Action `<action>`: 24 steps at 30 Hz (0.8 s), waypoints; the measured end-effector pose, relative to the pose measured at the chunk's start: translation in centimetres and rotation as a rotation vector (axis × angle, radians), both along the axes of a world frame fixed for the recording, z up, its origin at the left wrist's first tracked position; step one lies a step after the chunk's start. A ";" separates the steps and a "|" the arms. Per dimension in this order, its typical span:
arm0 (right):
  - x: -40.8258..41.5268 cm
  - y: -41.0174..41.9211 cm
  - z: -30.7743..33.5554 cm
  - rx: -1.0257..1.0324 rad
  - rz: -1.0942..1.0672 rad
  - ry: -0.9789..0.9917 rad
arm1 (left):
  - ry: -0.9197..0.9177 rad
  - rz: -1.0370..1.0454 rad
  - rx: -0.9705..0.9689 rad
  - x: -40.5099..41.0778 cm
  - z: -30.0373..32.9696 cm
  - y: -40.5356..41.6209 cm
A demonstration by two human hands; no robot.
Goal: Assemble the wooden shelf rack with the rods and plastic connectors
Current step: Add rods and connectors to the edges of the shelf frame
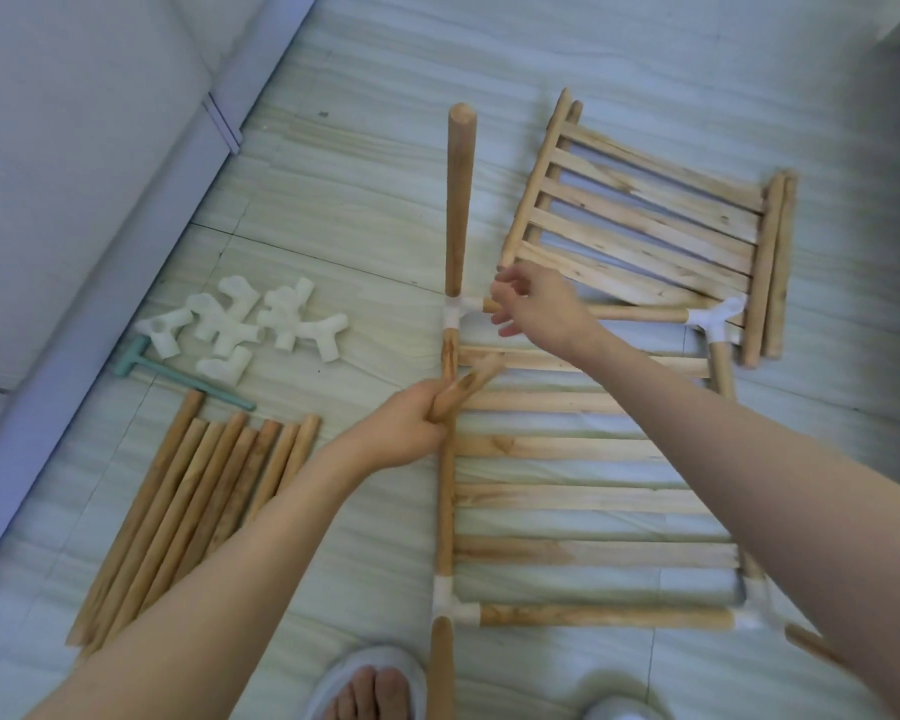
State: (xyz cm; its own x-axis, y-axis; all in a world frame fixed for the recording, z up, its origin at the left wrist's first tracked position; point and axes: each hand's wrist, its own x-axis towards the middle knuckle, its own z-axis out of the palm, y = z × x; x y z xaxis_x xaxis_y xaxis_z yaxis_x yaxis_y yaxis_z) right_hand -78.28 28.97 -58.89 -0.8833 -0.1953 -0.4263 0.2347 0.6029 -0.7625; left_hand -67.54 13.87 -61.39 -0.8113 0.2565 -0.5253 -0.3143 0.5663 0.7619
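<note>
Two hands | left hand (404,428) fingers grip rod (445,459) | right hand (539,304) fingers loosely curled | pale tiled floor (365,200)

The right forearm (749,459) covers the near right corner connector (759,597) and part of the slatted shelf (583,501); the right hand (536,306) hides a stretch of the cross rod (640,312), its fingertips smeared by motion; a short rod (463,389) in the left hand (406,428) blurs, its lower end lost in the fist; the bottom edge cuts off an upright rod (441,667), both slippers and both elbows; a rod stub (806,648) shows only partly beside the right arm.
</note>
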 end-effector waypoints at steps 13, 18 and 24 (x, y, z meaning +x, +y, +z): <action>7.0 5.2 0.7 -0.303 0.153 -0.252 | 0.177 0.419 0.518 -6.1 7.2 7.7; 5.4 9.8 0.2 -0.112 -0.042 -0.022 | 0.126 0.222 0.321 -6.0 4.8 9.0; 0.5 17.5 0.9 0.025 -0.491 0.292 | 0.028 -0.460 -0.531 -1.9 -2.4 6.7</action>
